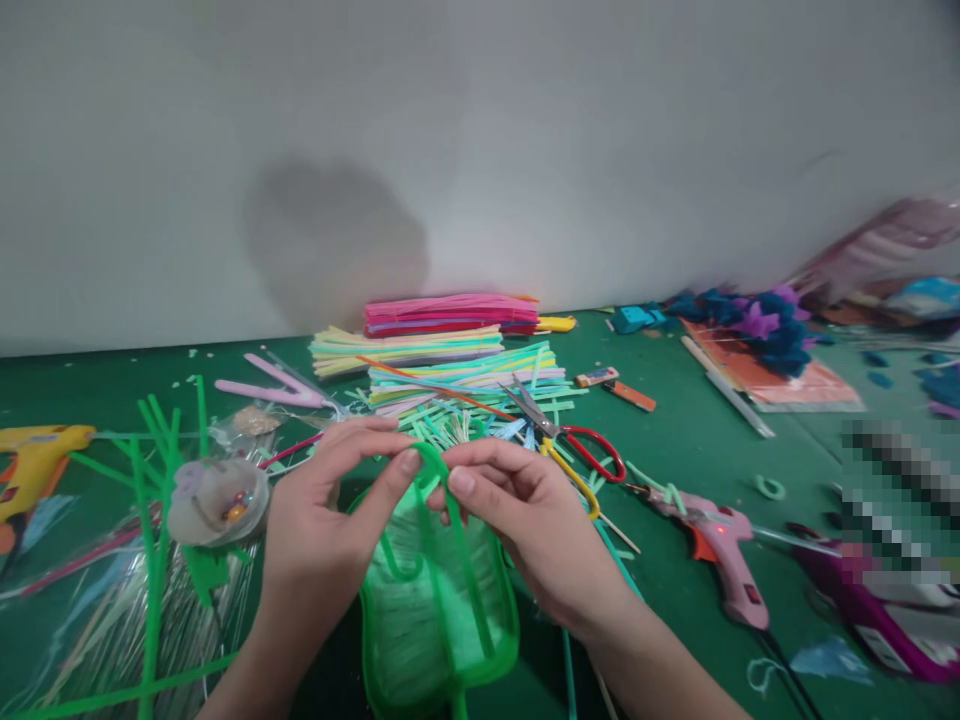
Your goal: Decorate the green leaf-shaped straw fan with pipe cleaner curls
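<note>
My left hand [337, 500] pinches a green pipe cleaner [472, 570] between thumb and index finger, near a bend at its top. Close beside it, my right hand [517, 510] grips the same strip, its fingers curled; the two fingertips are almost touching. The strip's free end hangs down to the right. Below both hands lies a green rounded frame [514, 640] with pale green strands filling it and a stem at its lower end. A curled green piece [405, 572] shows on its left part.
Red-handled scissors [596, 455] lie beyond my right hand, near bundles of coloured pipe cleaners [450, 315]. A pink glue gun [731, 560] is at the right, a yellow one [37, 460] at the far left. A clear cup with beads [217, 500] stands beside my left hand.
</note>
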Demonstrator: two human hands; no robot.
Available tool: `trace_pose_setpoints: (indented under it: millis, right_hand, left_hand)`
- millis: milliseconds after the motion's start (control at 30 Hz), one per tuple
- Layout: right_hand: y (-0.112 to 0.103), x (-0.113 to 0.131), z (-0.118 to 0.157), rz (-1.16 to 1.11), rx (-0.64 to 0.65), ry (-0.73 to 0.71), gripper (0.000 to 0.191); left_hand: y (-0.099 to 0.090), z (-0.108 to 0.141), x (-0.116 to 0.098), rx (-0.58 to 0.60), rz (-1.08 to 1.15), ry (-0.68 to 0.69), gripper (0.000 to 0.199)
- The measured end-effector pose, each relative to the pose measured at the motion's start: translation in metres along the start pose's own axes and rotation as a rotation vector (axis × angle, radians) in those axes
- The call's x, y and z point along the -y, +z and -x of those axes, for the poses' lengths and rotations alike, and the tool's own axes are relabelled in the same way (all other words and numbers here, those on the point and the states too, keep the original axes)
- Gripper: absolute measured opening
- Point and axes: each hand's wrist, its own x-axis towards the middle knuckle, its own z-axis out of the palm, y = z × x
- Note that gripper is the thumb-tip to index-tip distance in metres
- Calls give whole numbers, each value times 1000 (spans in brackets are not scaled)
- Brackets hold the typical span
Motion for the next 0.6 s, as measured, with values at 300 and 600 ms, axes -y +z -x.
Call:
trace_pose_setpoints:
  millis: [300, 600]
  right_hand:
    - [-8, 1, -7, -115, 111, 145, 19]
    - [-2, -2, -6, -76, 122, -38, 19]
  left_hand:
    - [-2, 1, -6, 71, 87, -78, 3]
    - [1, 3, -7, 86, 123, -57, 6]
